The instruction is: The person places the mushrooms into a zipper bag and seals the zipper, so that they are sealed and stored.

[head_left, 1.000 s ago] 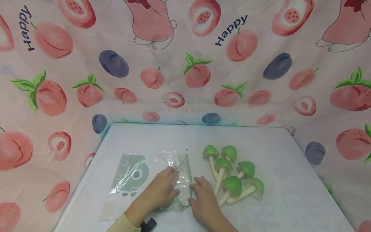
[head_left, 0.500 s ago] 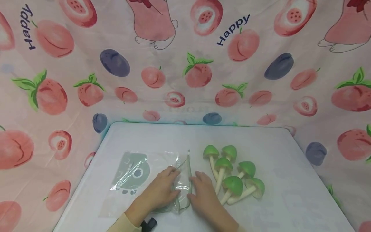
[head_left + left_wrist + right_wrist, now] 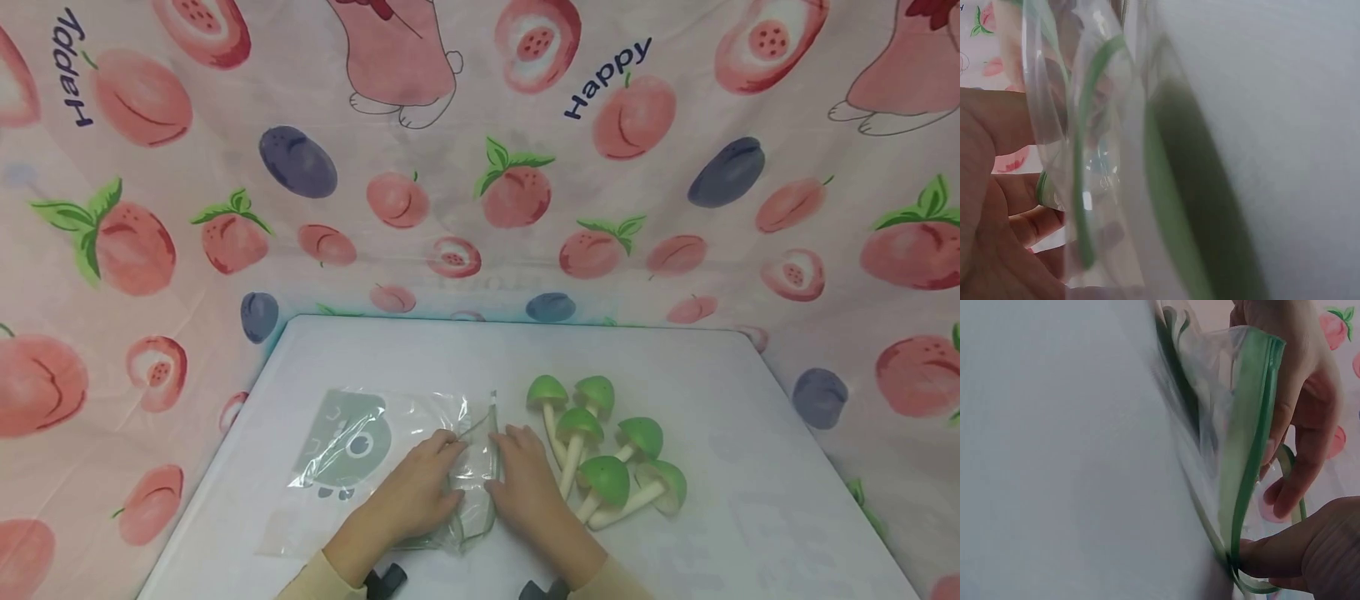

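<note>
A clear zip bag (image 3: 356,446) with a grey-green one-eyed creature printed on it lies flat on the table, its mouth toward the right. My left hand (image 3: 416,487) holds the bag near its mouth, fingers bent over the plastic and thumb apart below. At the right edge, my right hand (image 3: 531,487) grips the green zip strip (image 3: 1260,419). In the right wrist view my thumb touches the lower end of that strip. The two sides of the mouth stand apart between my hands. Toy mushrooms (image 3: 603,481) with green caps and pale stems lie just beyond my right hand.
The white table (image 3: 750,467) has a fruit-printed cloth (image 3: 465,217) hanging behind it and at its sides. Dark wrist mounts (image 3: 386,581) show below both hands, at the cuffs of beige sleeves (image 3: 318,579).
My right hand has moved slightly up along the bag's edge and its sleeve has come into view. The bag has shifted a little to the right. The mushrooms have stayed put.
</note>
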### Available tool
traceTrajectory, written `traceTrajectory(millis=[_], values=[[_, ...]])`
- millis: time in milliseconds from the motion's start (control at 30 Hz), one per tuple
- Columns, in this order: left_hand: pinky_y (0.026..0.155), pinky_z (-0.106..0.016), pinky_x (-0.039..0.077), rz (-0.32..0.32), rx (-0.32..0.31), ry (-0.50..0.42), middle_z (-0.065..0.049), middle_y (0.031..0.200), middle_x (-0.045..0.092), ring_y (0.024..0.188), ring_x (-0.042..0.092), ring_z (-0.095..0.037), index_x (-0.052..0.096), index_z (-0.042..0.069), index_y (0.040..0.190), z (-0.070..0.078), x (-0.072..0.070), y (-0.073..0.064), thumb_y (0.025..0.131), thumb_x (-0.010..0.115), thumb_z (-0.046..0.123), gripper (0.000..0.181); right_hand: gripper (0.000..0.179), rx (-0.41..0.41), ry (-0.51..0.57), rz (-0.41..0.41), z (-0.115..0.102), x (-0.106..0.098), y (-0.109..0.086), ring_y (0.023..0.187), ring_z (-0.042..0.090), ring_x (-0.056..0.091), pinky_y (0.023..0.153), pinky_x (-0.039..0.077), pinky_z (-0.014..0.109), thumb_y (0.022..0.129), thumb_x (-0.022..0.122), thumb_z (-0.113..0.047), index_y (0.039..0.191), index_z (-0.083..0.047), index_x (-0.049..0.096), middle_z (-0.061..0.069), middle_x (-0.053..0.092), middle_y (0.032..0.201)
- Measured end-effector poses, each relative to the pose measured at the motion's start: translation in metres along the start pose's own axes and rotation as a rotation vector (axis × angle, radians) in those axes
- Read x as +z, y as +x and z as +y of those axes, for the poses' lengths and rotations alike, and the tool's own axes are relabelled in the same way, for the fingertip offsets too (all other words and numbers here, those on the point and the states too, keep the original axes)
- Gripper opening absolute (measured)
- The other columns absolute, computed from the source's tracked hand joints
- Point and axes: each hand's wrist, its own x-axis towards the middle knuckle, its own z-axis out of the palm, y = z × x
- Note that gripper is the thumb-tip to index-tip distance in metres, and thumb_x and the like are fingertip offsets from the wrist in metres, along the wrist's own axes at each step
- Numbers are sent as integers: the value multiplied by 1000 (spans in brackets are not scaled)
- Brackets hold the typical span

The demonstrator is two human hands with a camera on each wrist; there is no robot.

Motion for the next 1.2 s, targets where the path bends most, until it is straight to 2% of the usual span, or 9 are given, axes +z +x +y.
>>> traceTrajectory(millis=[267, 667, 967, 1200], values=[[109, -42, 58, 18, -17, -29, -9, 147, 59, 130, 68, -27, 59, 7, 150, 3, -7, -2, 91, 80, 21, 65, 65, 20, -3, -16, 3, 1, 1, 155, 51, 40, 124, 38, 65, 87, 84, -22, 147, -10, 62, 23, 55, 157], [110, -43, 57, 49, -50, -24, -12, 151, 57, 133, 67, -31, 58, 7, 152, 3, -18, -2, 90, 83, 22, 69, 66, 23, -13, -14, 2, 0, 1, 154, 51, 41, 124, 38, 66, 85, 86, -21, 146, -10, 63, 23, 55, 157], [110, -42, 57, 86, -42, -25, -9, 148, 59, 130, 67, -27, 60, 7, 150, 0, -20, -2, 87, 84, 17, 68, 69, 40, -8, -18, 3, 2, 2, 154, 49, 41, 124, 38, 66, 84, 86, -23, 148, -11, 62, 21, 54, 158], [110, -43, 57, 91, -52, -21, -10, 148, 59, 131, 67, -30, 59, 9, 151, -2, -25, -3, 87, 85, 17, 69, 69, 56, -5, -21, 1, 2, 2, 155, 48, 41, 124, 38, 65, 85, 86, -23, 148, -12, 62, 20, 54, 159]])
